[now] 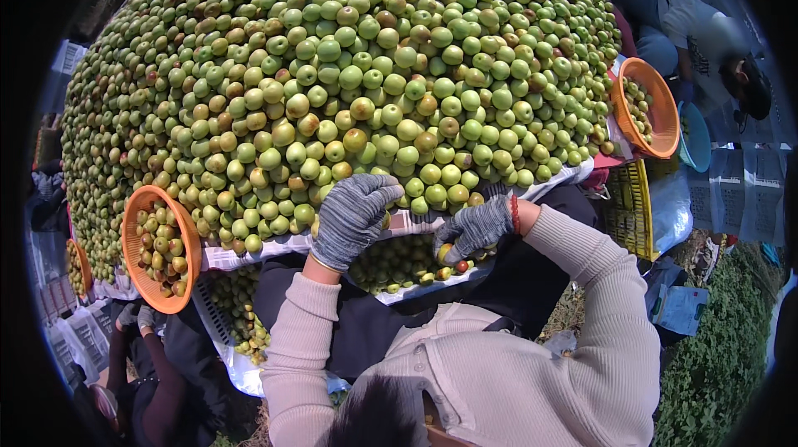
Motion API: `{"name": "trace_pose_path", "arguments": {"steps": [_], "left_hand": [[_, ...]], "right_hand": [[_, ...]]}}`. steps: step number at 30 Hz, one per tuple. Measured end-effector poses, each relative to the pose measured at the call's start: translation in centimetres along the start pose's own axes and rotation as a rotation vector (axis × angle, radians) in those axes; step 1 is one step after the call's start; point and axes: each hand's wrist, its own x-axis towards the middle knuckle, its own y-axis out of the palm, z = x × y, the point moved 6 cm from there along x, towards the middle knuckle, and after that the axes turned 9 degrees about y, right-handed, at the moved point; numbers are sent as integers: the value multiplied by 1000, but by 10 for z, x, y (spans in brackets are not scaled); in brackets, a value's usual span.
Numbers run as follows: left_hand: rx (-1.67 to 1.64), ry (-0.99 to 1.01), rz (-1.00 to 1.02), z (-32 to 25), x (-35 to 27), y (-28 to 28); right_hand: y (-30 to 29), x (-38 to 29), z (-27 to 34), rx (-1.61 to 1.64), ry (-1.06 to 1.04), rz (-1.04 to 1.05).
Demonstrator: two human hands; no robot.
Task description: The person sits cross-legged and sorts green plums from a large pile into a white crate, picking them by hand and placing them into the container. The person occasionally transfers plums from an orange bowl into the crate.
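Observation:
A huge heap of small green, brown-blushed fruits [374,73], which look like jujubes, covers the table before me. My left hand [352,216], in a grey knit glove, is at the heap's front edge with its fingers curled inward. A bit of fruit [386,220] shows beneath those fingers; whether it is gripped is hidden. My right hand [479,227], gloved alike and with a red bead bracelet [515,215] at the wrist, is lower, holding a yellowish fruit [444,253] in its fingertips. Below it, between my legs, is a lined crate of fruits [393,266].
An orange basket [194,241] of browner fruits stands left, above another lined crate [215,316]. At right are another orange basket [670,117], a blue basket [698,141] and a yellow crate [648,216]. Co-workers sit at lower left [156,378] and upper right [698,36].

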Motion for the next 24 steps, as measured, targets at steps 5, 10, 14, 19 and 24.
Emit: {"name": "trace_pose_path", "arguments": {"steps": [5,10,14,19,24], "left_hand": [[-16,-3,55,-9,-1,4],[23,-49,9,-3,-2,2],[12,-25,-54,3,0,-4],[23,26,-6,3,-5,-4],[4,5,-5,8,-9,-5]], "right_hand": [[27,47,-12,-628,178,-429],[-62,-24,64,3,-630,-480],[-229,-62,105,285,-724,-1277],[-344,-31,134,-561,181,-1600],[-366,-7,149,-350,105,-1501]]}}
